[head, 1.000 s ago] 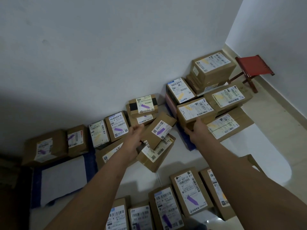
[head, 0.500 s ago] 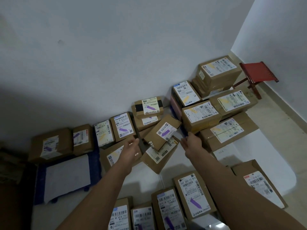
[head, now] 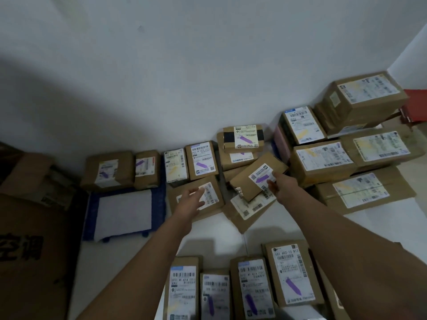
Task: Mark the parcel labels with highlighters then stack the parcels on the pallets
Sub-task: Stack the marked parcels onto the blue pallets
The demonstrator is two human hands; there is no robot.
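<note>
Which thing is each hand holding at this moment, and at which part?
The right hand touches the tilted parcel at its label's near edge; a real grip cannot be told. The left hand hovers open, holding nothing.

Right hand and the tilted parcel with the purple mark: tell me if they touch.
Touching. The head view shows the right hand with its fingertips laid on the label edge of the tilted parcel, with no gap between them.

Left hand (head: 191, 200) open, right hand (head: 282, 186) outstretched
</note>
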